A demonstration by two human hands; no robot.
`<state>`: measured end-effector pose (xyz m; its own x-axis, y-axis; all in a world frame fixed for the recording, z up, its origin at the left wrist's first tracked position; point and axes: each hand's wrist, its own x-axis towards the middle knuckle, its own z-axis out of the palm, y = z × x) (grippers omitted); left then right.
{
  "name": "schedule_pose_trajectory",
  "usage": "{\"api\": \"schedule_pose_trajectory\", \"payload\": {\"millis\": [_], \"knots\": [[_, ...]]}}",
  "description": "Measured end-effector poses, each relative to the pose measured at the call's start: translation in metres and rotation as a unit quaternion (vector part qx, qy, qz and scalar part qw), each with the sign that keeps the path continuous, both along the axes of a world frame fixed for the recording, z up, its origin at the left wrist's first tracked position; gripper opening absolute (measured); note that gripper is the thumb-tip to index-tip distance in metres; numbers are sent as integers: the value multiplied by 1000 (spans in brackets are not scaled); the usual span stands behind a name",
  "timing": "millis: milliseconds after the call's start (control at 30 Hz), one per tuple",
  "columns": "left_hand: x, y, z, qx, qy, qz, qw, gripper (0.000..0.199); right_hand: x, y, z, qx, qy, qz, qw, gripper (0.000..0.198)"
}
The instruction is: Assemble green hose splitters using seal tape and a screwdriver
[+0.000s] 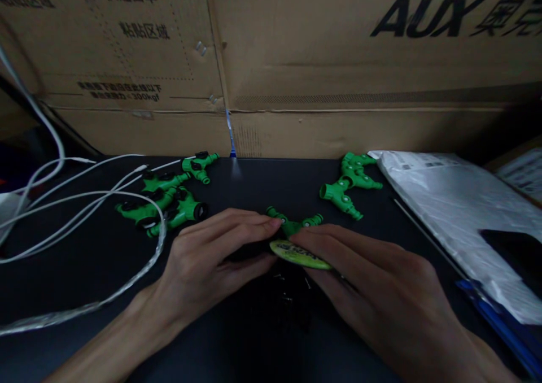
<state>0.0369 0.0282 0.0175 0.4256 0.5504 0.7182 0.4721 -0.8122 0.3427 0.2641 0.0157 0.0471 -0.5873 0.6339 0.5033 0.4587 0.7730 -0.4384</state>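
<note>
Near the middle of the desk, my left hand [220,247] is closed, its fingertips on the left arm of a green Y-shaped hose connector [292,226] and its thumb below. My right hand [372,281] grips a flat yellow-green round piece with dark lettering [300,255] between thumb and fingers, just in front of the connector. Its fingertips also touch or nearly touch the connector. Fingers hide the lower part of the connector and the right end of the round piece. Small shiny bits [288,299] glint in the dark below my hands.
Several green connectors with black parts [169,205] lie at left, beside looped white cables [114,192]. More green connectors [345,196] lie at right. Beyond them are a white plastic mailer [449,202], a black phone-like object [516,259] and a blue-handled screwdriver [499,321]. Cardboard boxes [296,49] wall the back.
</note>
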Motion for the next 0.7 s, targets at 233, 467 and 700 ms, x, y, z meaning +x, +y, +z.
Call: {"api": "schedule_pose_trajectory", "payload": {"millis": [233, 467, 700], "knots": [[3, 2, 1, -7, 0, -1, 1000, 24, -1, -3, 2, -9, -11, 4, 1000, 24], [5, 3, -5, -45, -23, 32, 998, 26, 3, 7, 8, -44, 71, -54, 995, 12], [5, 0, -1, -79, -19, 35, 996, 30, -2, 20, 10, -381, 264, -26, 886, 9]]}}
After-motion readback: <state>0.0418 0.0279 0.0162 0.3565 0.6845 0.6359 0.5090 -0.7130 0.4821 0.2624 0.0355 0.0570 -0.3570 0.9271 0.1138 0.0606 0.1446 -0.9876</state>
